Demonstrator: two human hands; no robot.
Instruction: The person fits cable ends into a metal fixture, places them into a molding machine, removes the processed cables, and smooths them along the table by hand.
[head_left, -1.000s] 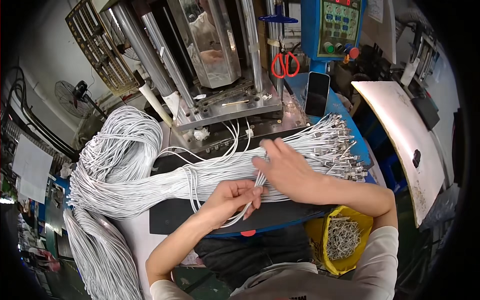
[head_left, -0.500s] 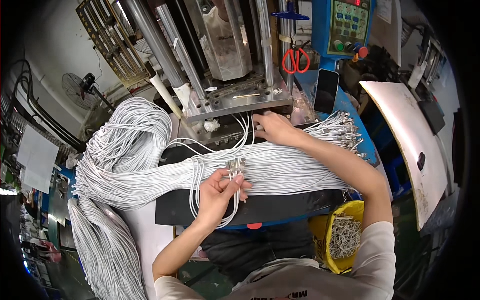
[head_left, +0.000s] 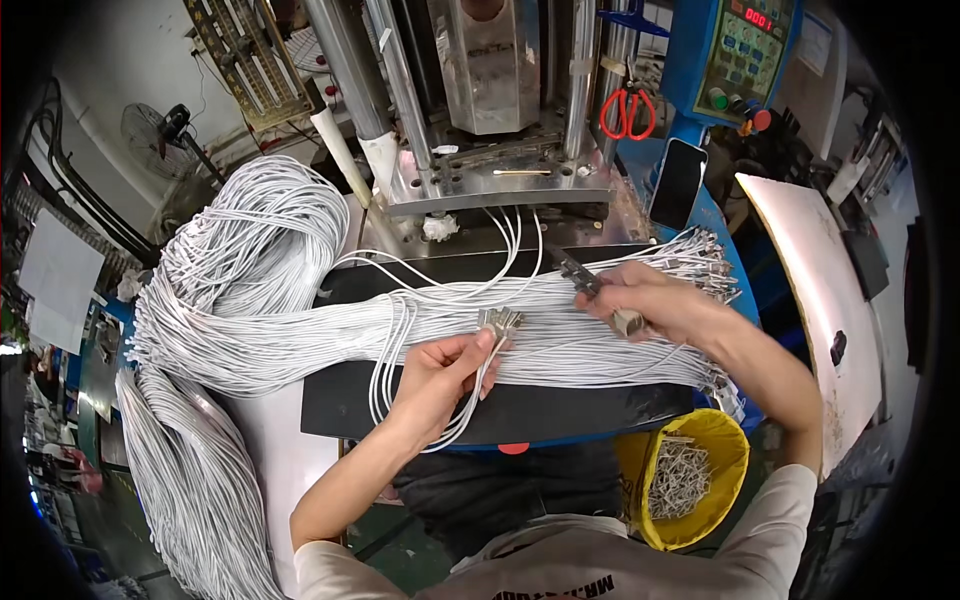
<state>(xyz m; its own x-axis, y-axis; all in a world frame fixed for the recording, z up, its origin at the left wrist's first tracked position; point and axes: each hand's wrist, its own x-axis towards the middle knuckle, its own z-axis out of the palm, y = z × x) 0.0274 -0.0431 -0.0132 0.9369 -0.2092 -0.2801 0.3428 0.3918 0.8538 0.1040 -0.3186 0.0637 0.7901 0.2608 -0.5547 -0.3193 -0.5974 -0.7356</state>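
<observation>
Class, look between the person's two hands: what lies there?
In the head view, white cables stretch beneath the gap between left hand and right hand; metal connectors project into it from the left.

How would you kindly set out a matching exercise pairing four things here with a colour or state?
Column one
1. left hand
2. right hand
3. scissors
4. container at lower right

Column two
A. gripping a dark tool
B. yellow
C. holding white cables near their metal connectors
D. red-handled

Pairs: 1-C; 2-A; 3-D; 4-B
</observation>
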